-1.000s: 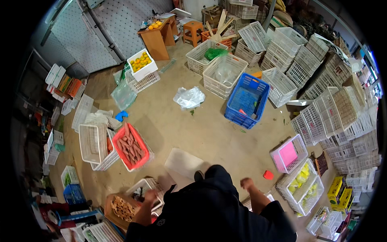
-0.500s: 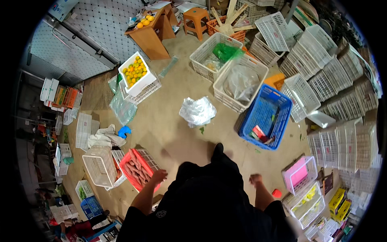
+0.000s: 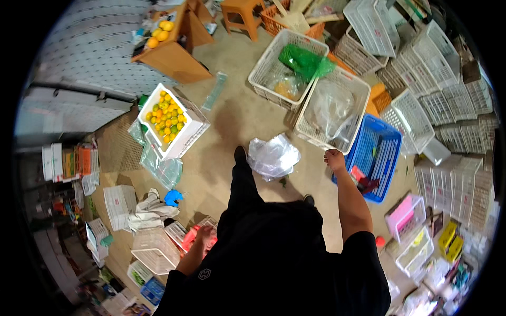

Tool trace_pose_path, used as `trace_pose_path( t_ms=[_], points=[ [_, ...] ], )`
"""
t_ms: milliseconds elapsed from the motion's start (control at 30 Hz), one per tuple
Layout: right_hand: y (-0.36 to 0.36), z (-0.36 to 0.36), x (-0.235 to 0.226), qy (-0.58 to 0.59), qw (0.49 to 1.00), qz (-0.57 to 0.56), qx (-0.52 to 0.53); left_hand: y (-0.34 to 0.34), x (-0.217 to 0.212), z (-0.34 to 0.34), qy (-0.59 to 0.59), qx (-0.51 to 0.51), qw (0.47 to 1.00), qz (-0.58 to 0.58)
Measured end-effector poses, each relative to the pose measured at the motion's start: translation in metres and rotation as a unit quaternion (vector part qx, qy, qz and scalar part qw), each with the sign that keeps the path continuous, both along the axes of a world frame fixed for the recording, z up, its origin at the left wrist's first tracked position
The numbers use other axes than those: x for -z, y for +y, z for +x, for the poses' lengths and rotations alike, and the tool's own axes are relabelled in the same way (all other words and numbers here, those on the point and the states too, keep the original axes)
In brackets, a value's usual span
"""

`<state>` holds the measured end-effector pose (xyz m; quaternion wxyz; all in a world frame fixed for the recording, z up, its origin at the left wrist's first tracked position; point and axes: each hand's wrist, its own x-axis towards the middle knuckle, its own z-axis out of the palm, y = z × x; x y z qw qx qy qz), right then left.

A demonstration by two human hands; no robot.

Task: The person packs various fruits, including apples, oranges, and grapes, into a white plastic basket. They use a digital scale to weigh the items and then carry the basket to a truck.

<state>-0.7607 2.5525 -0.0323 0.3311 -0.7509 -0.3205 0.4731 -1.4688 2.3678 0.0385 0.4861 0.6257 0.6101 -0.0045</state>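
Left hand (image 3: 204, 238), right hand (image 3: 334, 159): cannot tell grip | tan floor (image 3: 208, 181), crumpled clear plastic (image 3: 274, 157) | brown desk (image 3: 172, 59), stacked crates (image 3: 443, 181)

A brown bench (image 3: 176, 60) stands at the upper left and carries several orange fruits (image 3: 152, 42). An orange stool (image 3: 241, 9) is positioned to its right. Below the bench, a white box (image 3: 182, 139) contains yellow, orange and green citrus fruits (image 3: 167, 120). A translucent green plastic bag (image 3: 164, 169) lies on the floor just beside this box. A blue item (image 3: 173, 197), type not discernible, adjoins a crumpled pale cloth (image 3: 152, 213). At the right side, stacked white crates (image 3: 448, 181) stand above two yellow-and-black cartons (image 3: 448, 234) in the view.
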Motion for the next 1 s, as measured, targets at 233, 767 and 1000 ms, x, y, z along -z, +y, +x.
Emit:
trace_pose_path(
  t_ms=[233,767,1000],
  points=[
    [-0.049,-0.106,0.05,0.022,0.966,-0.257,0.004,0.31,0.032,-0.097,-0.258,-0.388,0.849,-0.249],
    [0.176,-0.095,0.042,-0.041,0.957,-0.274,0.081,0.676,-0.018,0.184,-0.021,-0.093,0.983,-0.159],
    [0.375,0.0,-0.007,-0.194,0.943,-0.261,0.076,0.761,-0.059,0.33,-0.051,-0.053,0.984,-0.164]
  ],
)
